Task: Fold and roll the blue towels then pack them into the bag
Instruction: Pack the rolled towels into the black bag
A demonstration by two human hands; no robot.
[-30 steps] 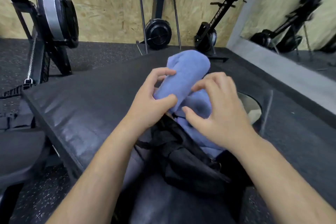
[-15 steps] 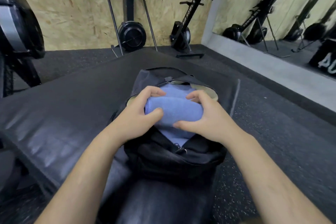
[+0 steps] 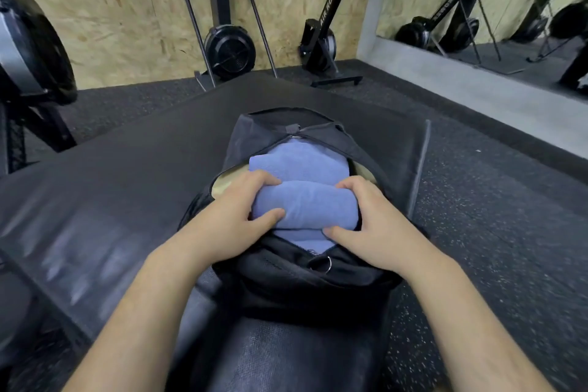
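Observation:
A black bag (image 3: 299, 283) lies unzipped on a black padded mat (image 3: 133, 169), its mouth facing up. A rolled blue towel (image 3: 305, 205) sits crosswise in the opening, and both hands grip it. My left hand (image 3: 232, 223) curls round its left end, and my right hand (image 3: 366, 226) curls round its right end. Behind it in the bag lies another rolled blue towel (image 3: 299, 162), and more blue cloth shows below the held roll.
Rowing machines (image 3: 229, 41) stand upright against the chipboard wall at the back. Another machine (image 3: 28, 51) stands at the far left. A mirror (image 3: 496, 9) lines the right wall above a grey ledge. Speckled rubber floor surrounds the mat.
A second ago both hands held the rolled towel upright above the bag. They have since turned it crosswise and lowered it into the bag's opening, where it now sits deeper.

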